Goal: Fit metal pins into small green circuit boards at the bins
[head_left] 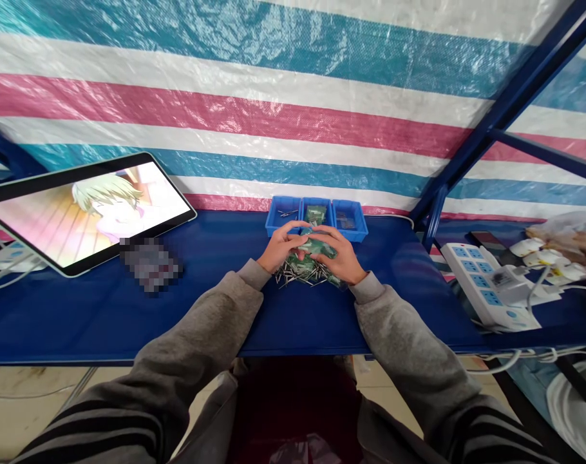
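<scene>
My left hand [282, 247] and my right hand [340, 252] meet over the table, fingers curled and thumbs close together. Between them is a greenish clear plastic packet [317, 244], gripped from both sides; the fingers partly hide it. Under the hands lies a loose pile of thin metal pieces [300, 274], like small rods or screws, with more green plastic among them. Just behind stand three joined blue bins. A few thin metal pieces lie in the left bin [276, 221], green packets [316, 214] in the middle one, and small flat clear pieces [345, 220] in the right one.
A tablet [179, 216] showing a cartoon leans at the left of the blue table [201, 328], near a blurred-out object [151, 266]. On the right are a blue metal post [467, 154], a white power strip [481, 283] and cables. Striped sheeting [274, 122] hangs behind.
</scene>
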### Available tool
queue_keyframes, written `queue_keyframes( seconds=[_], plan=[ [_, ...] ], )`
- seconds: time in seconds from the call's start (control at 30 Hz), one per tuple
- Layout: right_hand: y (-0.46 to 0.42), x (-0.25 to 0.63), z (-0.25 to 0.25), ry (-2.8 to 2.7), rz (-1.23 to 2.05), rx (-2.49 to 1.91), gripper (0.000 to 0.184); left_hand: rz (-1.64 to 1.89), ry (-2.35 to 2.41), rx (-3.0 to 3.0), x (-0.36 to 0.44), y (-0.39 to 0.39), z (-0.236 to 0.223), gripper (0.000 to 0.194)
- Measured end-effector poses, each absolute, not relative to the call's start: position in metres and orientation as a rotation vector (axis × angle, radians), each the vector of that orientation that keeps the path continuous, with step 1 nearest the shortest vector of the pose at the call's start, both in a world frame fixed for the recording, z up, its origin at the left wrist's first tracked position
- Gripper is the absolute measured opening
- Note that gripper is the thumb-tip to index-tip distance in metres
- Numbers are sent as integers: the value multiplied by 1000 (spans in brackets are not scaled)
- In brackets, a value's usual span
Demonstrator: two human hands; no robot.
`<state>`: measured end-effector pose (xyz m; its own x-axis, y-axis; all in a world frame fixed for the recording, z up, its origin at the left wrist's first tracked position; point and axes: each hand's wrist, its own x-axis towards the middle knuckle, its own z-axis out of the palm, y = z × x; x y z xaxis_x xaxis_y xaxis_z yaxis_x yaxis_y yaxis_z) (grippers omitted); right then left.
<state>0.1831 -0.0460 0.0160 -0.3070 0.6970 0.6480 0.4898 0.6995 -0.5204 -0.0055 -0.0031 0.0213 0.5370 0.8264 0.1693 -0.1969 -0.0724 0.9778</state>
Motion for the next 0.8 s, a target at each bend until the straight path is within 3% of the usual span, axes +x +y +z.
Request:
queue_keyframes(
  seconds=[0.17,0.27,0.43,0.5,0.67,0.8],
  plan=[
    [-42,186,11,-1821,243,-984,18,929,659,1422,-5,0,18,43],
    [-41,185,10,-1712,289,-1089,19,993,684,1612,-6,1,20,49],
    [-47,181,14,-1620,494,-1062,32,979,723,1640,-6,-4,25,40],
    [-49,181,16,-1689,457,-1012,28,988,711,1559,-6,-5,25,47],
    [-45,183,14,-1784,249,-961,23,992,695,1506,-6,0,19,44],
    [-42,184,11,-1652,333,-1102,24,991,694,1739,-6,1,19,44]
  ],
)
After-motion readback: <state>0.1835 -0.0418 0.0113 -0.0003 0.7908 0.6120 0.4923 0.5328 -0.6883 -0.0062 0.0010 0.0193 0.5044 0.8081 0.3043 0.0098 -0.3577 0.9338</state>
